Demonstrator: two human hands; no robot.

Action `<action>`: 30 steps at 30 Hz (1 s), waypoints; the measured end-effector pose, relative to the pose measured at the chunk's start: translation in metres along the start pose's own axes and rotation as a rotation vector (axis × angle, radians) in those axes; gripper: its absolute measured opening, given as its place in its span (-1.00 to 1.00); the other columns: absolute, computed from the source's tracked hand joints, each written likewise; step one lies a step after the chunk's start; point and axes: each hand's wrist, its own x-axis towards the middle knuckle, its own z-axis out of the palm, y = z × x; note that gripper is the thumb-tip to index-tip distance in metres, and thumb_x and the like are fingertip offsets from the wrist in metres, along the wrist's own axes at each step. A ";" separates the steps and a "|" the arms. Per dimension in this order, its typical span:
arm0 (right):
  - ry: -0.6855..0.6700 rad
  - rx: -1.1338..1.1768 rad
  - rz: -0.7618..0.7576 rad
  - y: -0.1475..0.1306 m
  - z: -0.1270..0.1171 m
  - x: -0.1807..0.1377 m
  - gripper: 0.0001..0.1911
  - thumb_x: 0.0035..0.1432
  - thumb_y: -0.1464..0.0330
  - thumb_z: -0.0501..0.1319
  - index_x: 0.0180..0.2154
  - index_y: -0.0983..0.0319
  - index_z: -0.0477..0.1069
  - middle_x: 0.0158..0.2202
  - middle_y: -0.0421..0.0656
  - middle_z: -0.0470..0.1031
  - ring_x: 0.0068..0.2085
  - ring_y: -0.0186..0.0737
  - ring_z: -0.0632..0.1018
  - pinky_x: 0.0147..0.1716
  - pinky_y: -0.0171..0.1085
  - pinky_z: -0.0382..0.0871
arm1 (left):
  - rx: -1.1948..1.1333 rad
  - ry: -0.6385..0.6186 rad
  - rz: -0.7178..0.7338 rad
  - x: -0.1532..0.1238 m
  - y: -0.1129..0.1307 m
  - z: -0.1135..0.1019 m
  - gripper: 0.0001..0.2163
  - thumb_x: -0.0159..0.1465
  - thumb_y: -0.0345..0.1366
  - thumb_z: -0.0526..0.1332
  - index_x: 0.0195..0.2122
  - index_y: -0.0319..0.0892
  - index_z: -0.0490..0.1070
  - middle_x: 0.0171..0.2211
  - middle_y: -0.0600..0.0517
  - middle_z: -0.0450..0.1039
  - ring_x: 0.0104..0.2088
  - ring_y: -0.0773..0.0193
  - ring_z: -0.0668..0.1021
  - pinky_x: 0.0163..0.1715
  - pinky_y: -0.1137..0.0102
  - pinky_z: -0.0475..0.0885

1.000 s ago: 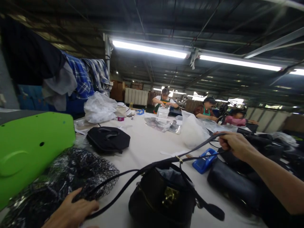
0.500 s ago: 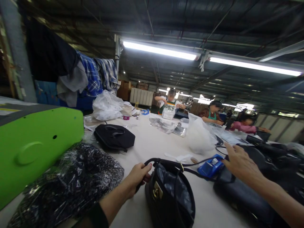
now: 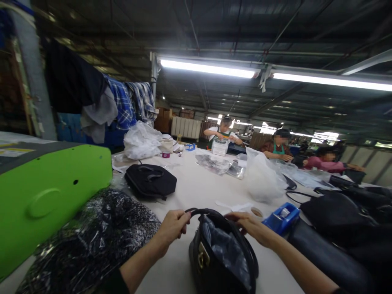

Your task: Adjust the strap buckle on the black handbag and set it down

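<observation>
**Both hands on the black handbag at the near edge of the desk**

Fluorescent tubes light a workshop where your long white desk [image 3: 196,192] runs away from you. Left of the black handbag [image 3: 222,255] stands a green machine housing [image 3: 49,196], with a speckled wrapped bundle [image 3: 92,245] between them. Beyond the handbag lies a flat black bag [image 3: 150,181]; just right of it sits a blue tape dispenser [image 3: 281,216]. Your left hand [image 3: 174,225] is closed on the handbag's strap [image 3: 202,211]; your right hand [image 3: 252,228] rests on its rim, fingers loosely curled.
</observation>
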 end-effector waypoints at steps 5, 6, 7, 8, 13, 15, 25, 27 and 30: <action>-0.022 -0.060 0.027 0.005 0.010 0.002 -0.60 -0.03 0.51 -0.08 -0.29 0.26 0.49 -0.41 -0.17 0.56 -0.42 -0.29 0.55 -0.49 -0.41 0.38 | 0.037 -0.049 0.020 -0.003 -0.002 0.001 -0.59 -0.03 0.11 0.07 -0.55 -0.20 0.26 -0.73 0.14 0.23 -0.74 0.47 0.20 -0.70 0.52 0.02; -0.007 -0.099 0.031 0.005 0.010 0.003 -0.64 -0.02 0.51 -0.06 -0.34 0.26 0.49 -0.44 -0.18 0.55 -0.44 -0.29 0.54 -0.49 -0.41 0.37 | 0.050 -0.066 0.021 -0.003 -0.002 0.001 -0.60 -0.02 0.11 0.06 -0.53 -0.20 0.26 -0.73 0.15 0.23 -0.74 0.47 0.20 -0.70 0.52 0.02; 0.021 -0.148 0.032 0.005 0.009 0.003 -0.70 -0.02 0.51 -0.03 -0.39 0.26 0.48 -0.48 -0.19 0.53 -0.46 -0.29 0.53 -0.49 -0.40 0.36 | 0.065 -0.086 0.021 -0.003 -0.003 0.000 -0.60 -0.02 0.11 0.05 -0.52 -0.20 0.26 -0.74 0.15 0.22 -0.75 0.46 0.19 -0.70 0.53 0.02; 0.065 -0.209 0.030 0.004 0.007 0.003 -0.74 0.00 0.51 0.00 -0.42 0.26 0.46 -0.49 -0.19 0.51 -0.45 -0.28 0.52 -0.47 -0.38 0.35 | 0.082 -0.107 0.021 -0.001 -0.003 0.000 -0.59 -0.02 0.11 0.05 -0.51 -0.19 0.26 -0.74 0.15 0.22 -0.75 0.45 0.19 -0.71 0.52 0.02; 0.347 -0.563 0.005 -0.014 -0.020 -0.007 -0.73 0.16 0.49 -0.02 -0.41 0.24 0.43 -0.40 -0.10 0.45 -0.38 -0.21 0.48 -0.37 -0.30 0.26 | 0.212 -0.148 0.064 0.008 0.007 0.001 -0.62 0.04 0.10 -0.02 -0.54 -0.15 0.22 -0.74 0.11 0.25 -0.76 0.39 0.20 -0.70 0.48 0.05; 0.416 -0.679 -0.005 -0.025 -0.033 -0.012 -0.73 0.17 0.50 -0.04 -0.41 0.24 0.41 -0.42 -0.10 0.42 -0.41 -0.21 0.47 -0.42 -0.31 0.22 | 0.296 -0.123 0.146 0.008 0.016 -0.001 -0.67 0.07 0.03 -0.02 -0.58 -0.14 0.22 -0.74 0.12 0.20 -0.72 0.37 0.20 -0.65 0.45 0.06; 0.602 -0.880 -0.089 -0.028 -0.087 -0.026 -0.79 0.15 0.41 0.02 -0.36 0.19 0.43 -0.38 -0.11 0.51 -0.41 -0.22 0.52 -0.43 -0.33 0.29 | 0.832 0.086 0.785 -0.049 0.025 -0.028 -0.68 0.31 -0.26 -0.06 -0.59 -0.15 0.21 -0.66 0.06 0.27 -0.60 0.29 0.33 -0.54 0.39 0.03; 0.613 -0.871 -0.086 -0.024 -0.090 -0.026 -0.79 0.15 0.38 0.03 -0.36 0.18 0.44 -0.38 -0.12 0.53 -0.40 -0.21 0.54 -0.43 -0.33 0.31 | 0.974 0.151 1.001 -0.062 0.022 -0.030 -0.66 0.36 -0.33 -0.10 -0.56 -0.15 0.22 -0.67 0.08 0.30 -0.63 0.31 0.35 -0.57 0.39 0.05; 0.622 -0.857 -0.063 -0.023 -0.091 -0.024 -0.77 0.15 0.38 0.02 -0.37 0.20 0.45 -0.39 -0.10 0.55 -0.40 -0.17 0.56 -0.42 -0.30 0.32 | 1.050 0.216 1.168 -0.077 0.020 -0.031 -0.68 0.36 -0.39 -0.11 -0.53 -0.15 0.23 -0.65 0.10 0.33 -0.64 0.32 0.36 -0.58 0.39 0.10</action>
